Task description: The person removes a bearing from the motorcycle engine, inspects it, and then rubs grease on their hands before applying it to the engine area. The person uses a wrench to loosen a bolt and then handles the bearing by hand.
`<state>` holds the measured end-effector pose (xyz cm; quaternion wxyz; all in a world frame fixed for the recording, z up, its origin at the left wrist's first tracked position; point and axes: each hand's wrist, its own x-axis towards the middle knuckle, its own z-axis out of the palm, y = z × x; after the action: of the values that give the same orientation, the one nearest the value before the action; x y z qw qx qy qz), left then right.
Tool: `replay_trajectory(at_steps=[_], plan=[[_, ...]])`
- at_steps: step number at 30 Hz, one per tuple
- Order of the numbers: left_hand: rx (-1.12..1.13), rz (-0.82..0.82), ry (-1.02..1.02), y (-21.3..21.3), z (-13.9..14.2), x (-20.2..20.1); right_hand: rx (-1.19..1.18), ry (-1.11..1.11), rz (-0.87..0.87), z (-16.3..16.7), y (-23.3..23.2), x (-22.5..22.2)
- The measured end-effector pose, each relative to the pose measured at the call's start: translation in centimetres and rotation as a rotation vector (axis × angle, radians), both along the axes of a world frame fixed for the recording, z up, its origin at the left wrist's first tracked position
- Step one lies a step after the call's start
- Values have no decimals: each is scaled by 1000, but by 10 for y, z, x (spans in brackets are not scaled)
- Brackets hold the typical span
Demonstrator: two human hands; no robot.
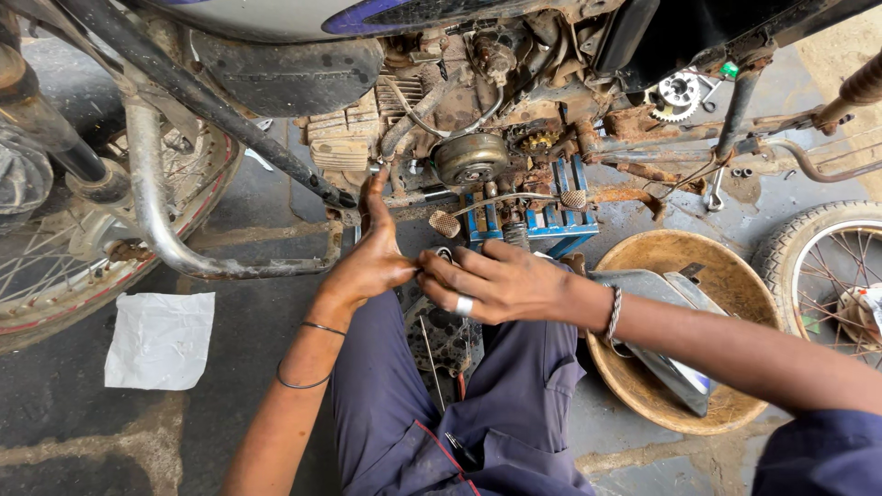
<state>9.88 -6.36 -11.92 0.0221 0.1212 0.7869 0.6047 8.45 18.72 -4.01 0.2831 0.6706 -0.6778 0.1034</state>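
Grease covers both of my hands as they meet low in front of the motorcycle engine (478, 119). My left hand (367, 262) reaches up, its index finger stretched straight toward the rusty underside of the engine near the round metal cover (470, 158), while thumb and the other fingers bunch together toward my right hand. My right hand (491, 283), with a silver ring on one finger and a chain bracelet (613, 312) at the wrist, has its fingers curled and pressed together, the tips meeting those of the left hand. Whatever small part is pinched between them is hidden; I cannot tell what it is.

Just behind my hands stands a blue metal stand (542, 220) under the engine, with the foot pegs (573, 198) jutting out beside it. A chrome crash guard (170, 230) curves down on the left, in front of the spoked front wheel (55, 266). On the concrete floor (83, 432) to the left lies a flat white sheet of paper or plastic (159, 340), roughly square, with no marks I can make out. To the right sits a round, dirty metal basin (735, 276) holding a grey side panel (661, 321), and beyond it another spoked wheel (841, 266). A spanner (715, 197) lies on the floor near the frame. My legs in dark blue trousers (459, 404) stretch under my hands.
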Motion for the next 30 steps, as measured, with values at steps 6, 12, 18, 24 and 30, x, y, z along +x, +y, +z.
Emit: replay_trajectory(at_steps=[6, 12, 18, 24, 30], plan=[[30, -19, -88, 9, 3, -1, 57, -896, -200, -29, 8, -24], [-273, 84, 54, 9, 17, 5, 227, -2092, -660, -32, 9, -28], [-207, 91, 54, 9, 25, 0, 195, -2086, -700, -2, -1, -18], [-342, 123, 97, 10, 29, 3, 151, -2176, -697, 12, -15, -7], [-344, 127, -21, 6, 27, 7, 9, -1214, -448, 8, -14, 8]])
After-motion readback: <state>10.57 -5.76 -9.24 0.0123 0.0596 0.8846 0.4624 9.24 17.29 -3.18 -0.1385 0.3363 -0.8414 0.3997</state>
